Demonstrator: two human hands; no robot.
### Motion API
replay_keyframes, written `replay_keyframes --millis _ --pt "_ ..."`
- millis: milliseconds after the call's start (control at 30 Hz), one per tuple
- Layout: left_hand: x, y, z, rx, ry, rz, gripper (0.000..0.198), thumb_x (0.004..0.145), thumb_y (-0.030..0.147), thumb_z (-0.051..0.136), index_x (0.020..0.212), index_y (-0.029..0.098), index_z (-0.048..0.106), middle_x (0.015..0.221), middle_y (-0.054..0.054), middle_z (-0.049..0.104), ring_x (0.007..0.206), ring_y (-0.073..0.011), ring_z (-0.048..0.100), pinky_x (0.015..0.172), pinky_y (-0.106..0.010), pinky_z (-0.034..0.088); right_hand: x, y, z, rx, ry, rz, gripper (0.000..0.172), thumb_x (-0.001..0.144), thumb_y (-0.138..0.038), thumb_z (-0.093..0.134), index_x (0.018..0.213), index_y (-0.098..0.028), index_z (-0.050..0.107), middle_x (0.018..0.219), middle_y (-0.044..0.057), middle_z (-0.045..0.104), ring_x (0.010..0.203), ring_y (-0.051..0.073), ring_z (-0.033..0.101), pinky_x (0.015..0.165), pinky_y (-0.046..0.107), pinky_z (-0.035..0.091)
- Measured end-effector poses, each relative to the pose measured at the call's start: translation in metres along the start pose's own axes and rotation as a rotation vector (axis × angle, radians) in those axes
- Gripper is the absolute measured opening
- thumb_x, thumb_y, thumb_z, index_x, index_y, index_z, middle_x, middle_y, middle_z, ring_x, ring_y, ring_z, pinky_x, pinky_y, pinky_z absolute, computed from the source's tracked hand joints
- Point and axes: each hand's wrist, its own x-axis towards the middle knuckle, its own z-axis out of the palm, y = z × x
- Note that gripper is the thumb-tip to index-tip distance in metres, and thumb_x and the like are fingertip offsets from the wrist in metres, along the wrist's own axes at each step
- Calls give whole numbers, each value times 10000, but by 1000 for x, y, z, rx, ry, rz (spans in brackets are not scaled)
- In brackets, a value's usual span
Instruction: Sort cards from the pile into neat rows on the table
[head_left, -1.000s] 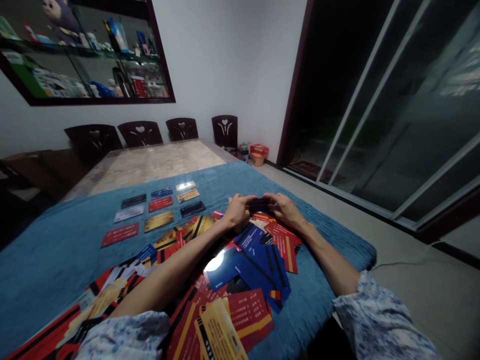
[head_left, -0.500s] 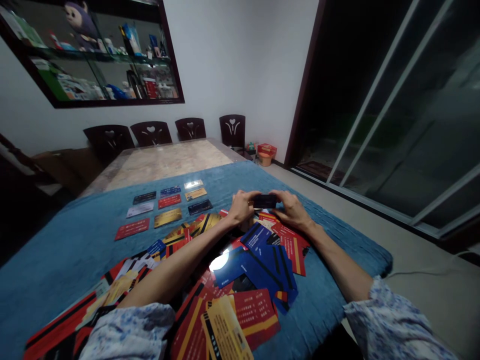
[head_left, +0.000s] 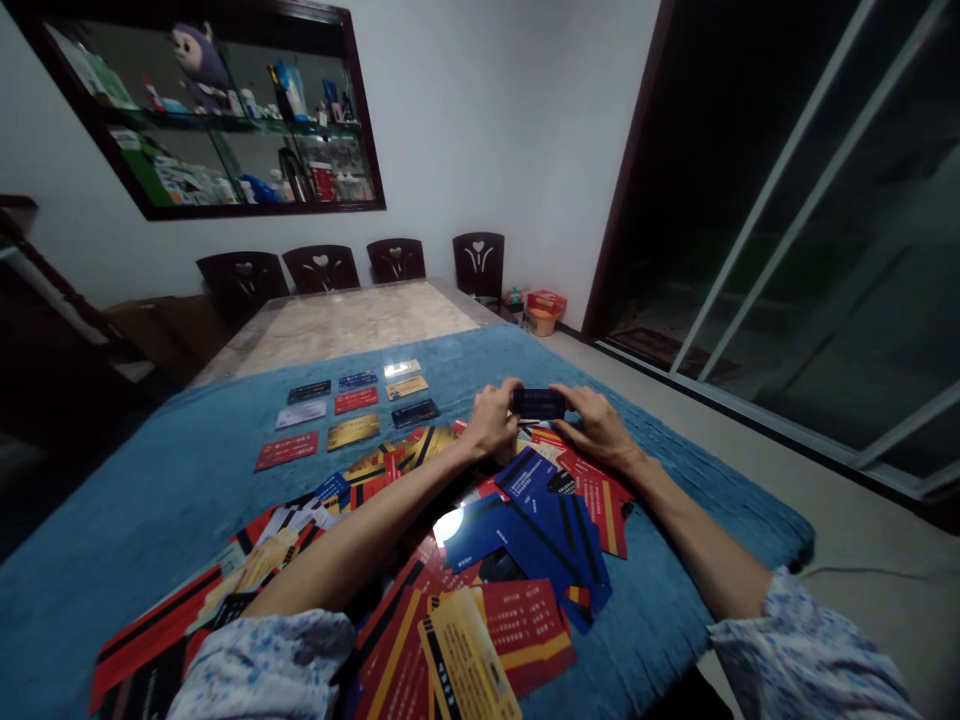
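Between my two hands a dark card stands on edge, one short side pinched by each. My left hand has its fingers closed on the card's left end. On the right end, my right hand grips with thumb and fingers. Whether it is one card or a stack I cannot tell. Beneath and in front of my hands lies a loose heap of cards, with blue cards, red cards and a gold card on top. My left forearm hides part of the heap.
Beyond the heap, several cards lie in rows, including a red card and a gold card. A blue cloth covers the near part of the table. Dark chairs stand behind it. A sliding glass door is at right.
My view has shifted slightly left, so things appear further right. My hands still hold the dark card, which now shows more of its face between them.
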Motion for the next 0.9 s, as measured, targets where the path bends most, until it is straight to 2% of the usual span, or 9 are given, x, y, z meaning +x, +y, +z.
replay_keyframes --millis 133,233,467,700,900 --pt "-7 -2 -4 53 -11 48 605 734 85 564 1326 180 479 1171 -99 642 1094 -264 517 957 -405 419 0 -5 0 -42 2 -21 546 893 -321 555 1418 -193 480 1074 134 636 971 297 571 817 422 478" --pt "-11 -1 -10 80 -22 60 588 744 106 573 1322 166 483 1233 -117 630 1122 -278 500 973 -427 408 2 -10 -1 -57 7 -37 541 899 -347 567 1413 -195 494 1122 148 611 1017 307 553 843 446 488" --pt "-18 -4 -24 162 -72 69 519 761 113 560 1274 178 508 1240 -114 614 1143 -277 476 970 -429 408 11 -18 -5 -60 3 -110 531 878 -404 624 1366 -204 555 1210 179 584 1078 326 528 842 479 497" --pt "-30 -13 -39 267 -55 128 515 791 263 627 1281 164 503 1339 -155 491 1222 -310 421 989 -467 382 31 -21 -16 -100 -131 -242 499 864 -400 634 1328 -225 585 1161 154 641 1043 315 538 819 451 478" --pt "-42 -25 -58 337 -86 102 528 805 218 603 1315 142 490 1316 -165 505 1206 -311 434 981 -467 374 53 -33 -7 -73 -168 -309 485 858 -459 641 1267 -199 618 1118 158 646 999 298 539 774 413 454"
